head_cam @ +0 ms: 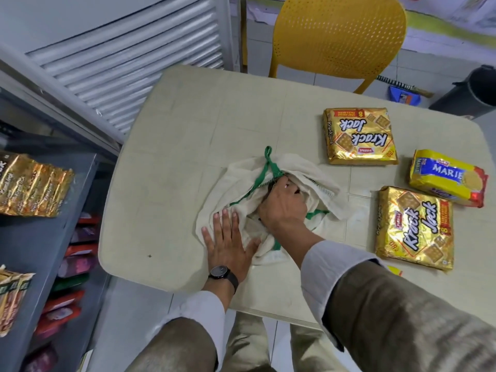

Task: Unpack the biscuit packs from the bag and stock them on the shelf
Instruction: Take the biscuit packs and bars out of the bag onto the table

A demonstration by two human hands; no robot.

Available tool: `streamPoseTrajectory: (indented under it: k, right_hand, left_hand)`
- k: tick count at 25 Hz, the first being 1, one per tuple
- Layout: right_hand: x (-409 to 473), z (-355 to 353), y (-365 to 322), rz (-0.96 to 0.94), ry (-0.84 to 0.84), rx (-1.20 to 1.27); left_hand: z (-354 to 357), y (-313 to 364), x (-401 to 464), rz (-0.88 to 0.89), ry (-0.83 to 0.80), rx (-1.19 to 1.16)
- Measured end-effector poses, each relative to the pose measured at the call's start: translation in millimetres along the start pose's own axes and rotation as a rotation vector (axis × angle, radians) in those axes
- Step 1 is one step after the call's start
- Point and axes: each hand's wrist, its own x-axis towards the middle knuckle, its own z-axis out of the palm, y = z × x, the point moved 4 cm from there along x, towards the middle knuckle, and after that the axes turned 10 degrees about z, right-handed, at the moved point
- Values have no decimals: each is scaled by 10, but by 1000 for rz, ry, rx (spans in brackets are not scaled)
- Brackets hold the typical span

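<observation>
Cloth bag (241,183) lies crumpled mid-table (174,135), nearer the front edge. L hand (228,248) flat on it, fingers straight. R hand (281,205) reaches into bag's mouth, fingers hidden, can't tell grip. Three biscuit packs by right edge: gold pack (359,136) at back, yellow Marie pack (448,177), second gold pack (414,228) near front right corner. More packs (32,183) on shelf (40,245) at left.

A crumpled cream bag (241,183) with green trim lies mid-table. Right of it lie three packs flat: two gold Krack Jack packs (359,136) (414,228), and between them a yellow Marie pack (447,177).
</observation>
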Motion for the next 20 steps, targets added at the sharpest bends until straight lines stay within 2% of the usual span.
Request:
streamPoseTrajectory:
  k: [3, 7, 11, 13, 14, 15, 17, 20]
  right_hand:
    - [-10, -26, 4, 1, -43, 49]
    - [-53, -226, 134, 150, -152, 342]
    - [-363, -522, 382, 326, -467, 851]
    - [-563, -655, 683, 333, -666, 1000]
    - [-649, -747, 901, 308, -708, 1056]
    - [-710, -831, 1126, 280, -697, 1106]
    - [-704, -955, 1621, 220, -486, 1056]
    - [-437, -966, 2130, 149, -73, 608]
  left_hand:
    - [24, -26, 0, 19, -5, 26]
    - [46, -62, 15, 21, -19, 36]
    - [66, -94, 11, 20, -22, 75]
    - [74, -82, 21, 6, -14, 84]
    - [88, -58, 26, -5, -13, 94]
    - [91, -55, 32, -14, -9, 95]
    - [104, -37, 26, -7, -6, 87]
    - [123, -72, 34, -2, -32, 110]
